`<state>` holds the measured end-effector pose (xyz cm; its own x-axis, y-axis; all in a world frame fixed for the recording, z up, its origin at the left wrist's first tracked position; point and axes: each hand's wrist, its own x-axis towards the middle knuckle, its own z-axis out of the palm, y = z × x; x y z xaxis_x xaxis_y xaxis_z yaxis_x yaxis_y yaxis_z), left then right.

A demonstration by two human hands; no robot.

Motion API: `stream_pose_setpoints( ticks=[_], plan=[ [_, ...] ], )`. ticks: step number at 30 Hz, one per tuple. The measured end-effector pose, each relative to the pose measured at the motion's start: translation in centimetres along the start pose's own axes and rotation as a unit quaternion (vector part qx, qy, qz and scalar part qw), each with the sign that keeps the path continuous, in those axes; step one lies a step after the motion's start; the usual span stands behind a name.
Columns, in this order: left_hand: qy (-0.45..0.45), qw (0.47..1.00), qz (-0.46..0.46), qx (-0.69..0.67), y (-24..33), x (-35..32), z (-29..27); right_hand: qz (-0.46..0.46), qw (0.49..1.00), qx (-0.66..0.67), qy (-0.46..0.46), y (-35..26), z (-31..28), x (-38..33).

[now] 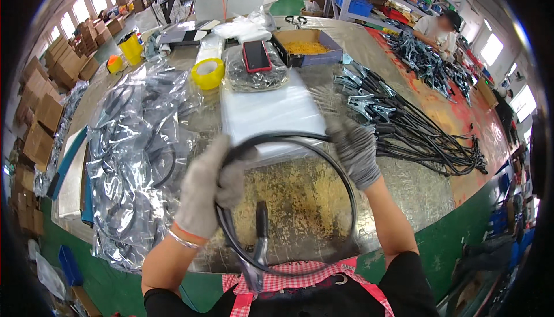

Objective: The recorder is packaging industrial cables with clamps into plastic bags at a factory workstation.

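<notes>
A black cable is bent into a loop in front of me above the table. My left hand, in a pale grey work glove, is closed round the loop's left side. My right hand, in a darker ribbed glove, is at the upper right, where a strand runs into its fingers; motion blurs the fingertips. A metal clamp with a black grip hangs inside the loop near my apron. Just beyond my hands lies a stack of clear plastic bags.
Bagged cables pile up at the left. Black cables with metal clamps lie at the right. Farther back are yellow tape, a phone and a box of yellow bits. A co-worker sits at the far right.
</notes>
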<state>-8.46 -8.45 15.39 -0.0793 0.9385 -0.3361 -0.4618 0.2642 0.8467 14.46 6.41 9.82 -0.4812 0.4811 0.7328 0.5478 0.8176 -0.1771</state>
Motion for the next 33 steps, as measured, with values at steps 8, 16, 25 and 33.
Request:
stream_pose_setpoints(
  ticks=[8,16,25,33],
  plan=[
    [-0.144,0.595,0.446,0.653,-7.4,0.9,1.7,0.503,0.33,0.799,-0.003,0.1,8.2,-10.8],
    [-0.456,0.51,0.183,0.706,-16.8,1.8,-1.4,0.367,0.807,0.437,-0.153,-1.1,9.3,-11.4],
    [-0.018,0.657,0.465,0.593,-14.5,-1.4,-8.1,0.115,0.979,0.068,-0.151,-0.2,8.9,-12.7],
    [0.071,0.718,0.292,0.628,-14.9,4.4,-2.5,0.034,0.965,0.07,-0.251,-2.6,9.3,-11.4]
  ],
)
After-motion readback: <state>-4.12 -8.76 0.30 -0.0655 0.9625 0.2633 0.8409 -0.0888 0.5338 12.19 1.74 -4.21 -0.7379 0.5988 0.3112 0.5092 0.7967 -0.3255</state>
